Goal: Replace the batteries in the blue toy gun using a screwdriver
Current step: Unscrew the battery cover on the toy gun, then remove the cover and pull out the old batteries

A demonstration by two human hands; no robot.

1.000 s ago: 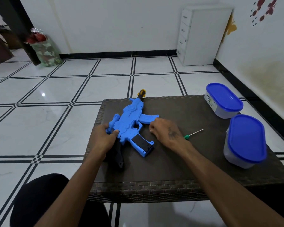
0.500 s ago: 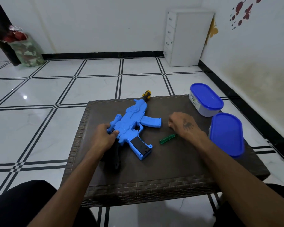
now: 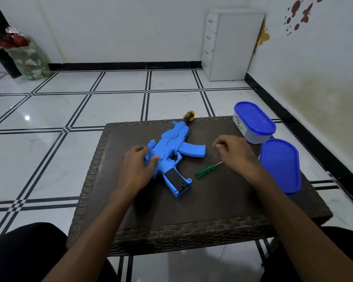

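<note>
The blue toy gun (image 3: pixel 171 147) lies flat on the dark woven table (image 3: pixel 192 226), its yellow-and-black muzzle pointing away from me. A black panel (image 3: pixel 175 178) shows on its grip. My left hand (image 3: pixel 138 169) grips the gun's rear end, thumb on top. To the right of the gun hovers my right hand (image 3: pixel 234 153), fingers loosely curled and holding nothing that I can see. The green-handled screwdriver (image 3: pixel 205 171) lies on the table between gun and right hand, its tip under that hand. A tiny screw (image 3: pixel 215 156) rests just below my right fingertips.
Two tubs with blue lids stand at the table's right edge, one far (image 3: pixel 254 122), one near (image 3: pixel 280 165) close to my right wrist. A white drawer unit (image 3: pixel 230 45) stands in the far corner. My knees are under the table's front edge.
My right hand has drifted right, away from the gun's magazine, and lifted off the screwdriver, which now lies exposed. The left hand keeps hold of the gun. My head has turned slightly.
</note>
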